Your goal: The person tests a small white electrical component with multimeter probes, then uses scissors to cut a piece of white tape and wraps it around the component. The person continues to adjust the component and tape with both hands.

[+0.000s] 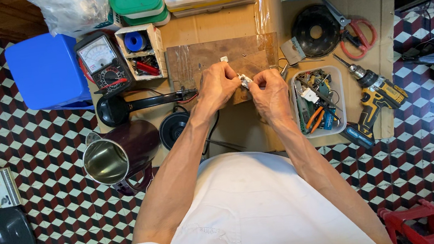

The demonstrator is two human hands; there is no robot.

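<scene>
My left hand (218, 85) and my right hand (270, 93) meet over a brown wooden board (203, 58) on the cardboard-covered work surface. Between their fingertips they pinch a small white and metal part (245, 81), held from both sides. Most of the part is hidden by my fingers. To the left lie a dark maroon electric kettle (120, 154) with a shiny steel inside, its black handle piece (131, 105) and a round black base (174, 128).
A cordless yellow drill (373, 98) and a white tray of small tools (317, 100) lie right of my hands. Red-handled scissors (356, 35), a black disc (315, 30), an analogue multimeter (103, 61), a blue stool (45, 72) and plastic boxes (137, 1) ring the board.
</scene>
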